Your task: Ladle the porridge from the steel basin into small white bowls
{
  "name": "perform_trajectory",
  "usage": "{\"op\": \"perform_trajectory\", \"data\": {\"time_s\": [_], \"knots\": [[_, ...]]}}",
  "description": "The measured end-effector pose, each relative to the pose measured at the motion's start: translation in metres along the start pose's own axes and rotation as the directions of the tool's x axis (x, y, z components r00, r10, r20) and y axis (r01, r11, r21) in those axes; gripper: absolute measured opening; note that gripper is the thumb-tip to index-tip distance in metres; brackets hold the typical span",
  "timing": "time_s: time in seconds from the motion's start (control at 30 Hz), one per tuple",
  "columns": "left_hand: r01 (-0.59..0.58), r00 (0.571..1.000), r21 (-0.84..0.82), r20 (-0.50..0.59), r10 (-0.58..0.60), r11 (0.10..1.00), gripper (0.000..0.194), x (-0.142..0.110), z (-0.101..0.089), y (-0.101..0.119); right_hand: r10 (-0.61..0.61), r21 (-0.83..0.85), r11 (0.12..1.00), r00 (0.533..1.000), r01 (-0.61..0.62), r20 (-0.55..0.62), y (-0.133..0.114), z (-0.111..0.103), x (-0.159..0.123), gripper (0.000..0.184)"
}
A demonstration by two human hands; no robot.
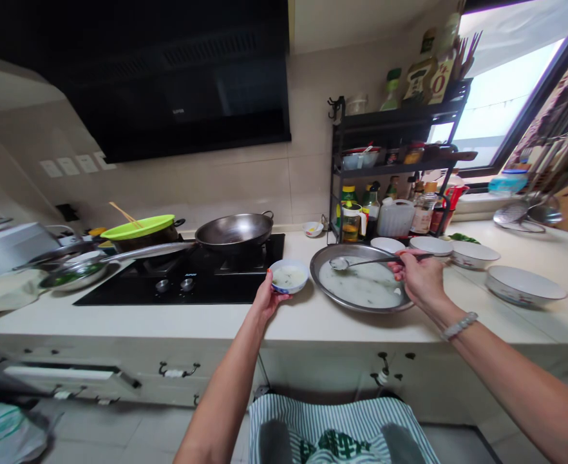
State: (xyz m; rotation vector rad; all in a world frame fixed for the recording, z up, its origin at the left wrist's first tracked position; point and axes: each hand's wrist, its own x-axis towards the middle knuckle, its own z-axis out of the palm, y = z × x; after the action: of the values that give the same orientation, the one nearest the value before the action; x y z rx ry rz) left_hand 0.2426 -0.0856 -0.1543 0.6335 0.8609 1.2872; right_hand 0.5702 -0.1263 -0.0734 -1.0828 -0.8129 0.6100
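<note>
My left hand (266,298) grips the rim and side of a small bowl (288,285) with a blue-patterned outside. Whitish soup with dark green bits lies in it. Just to its right is a wide metal basin (316,283) of the same milky soup. My right hand (422,276) is closed around the dark handle of a ladle (339,263), whose metal head is over the left part of the basin, at or just above the soup. Behind and right of the basin stand several white bowls (525,290); what they contain is hard to see.
A wok (236,231) sits on the black gas stove (134,290), its long handle pointing left. Beside it are a green colander (139,227) with chopsticks and a pan of greens (74,277). A black rack (400,169) of bottles stands behind the basin; a range hood (192,96) overhangs the stove.
</note>
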Motion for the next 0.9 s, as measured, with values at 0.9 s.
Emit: {"op": "perform_trajectory", "data": {"time_s": [0.9], "knots": [[0.0, 1.0, -0.022, 0.008, 0.0, 1.0, 0.053, 0.0007, -0.0005, -0.0004, 0.018, -0.011, 1.0, 1.0, -0.018, 0.002, -0.0024, -0.0032, 0.0035, 0.005]]}}
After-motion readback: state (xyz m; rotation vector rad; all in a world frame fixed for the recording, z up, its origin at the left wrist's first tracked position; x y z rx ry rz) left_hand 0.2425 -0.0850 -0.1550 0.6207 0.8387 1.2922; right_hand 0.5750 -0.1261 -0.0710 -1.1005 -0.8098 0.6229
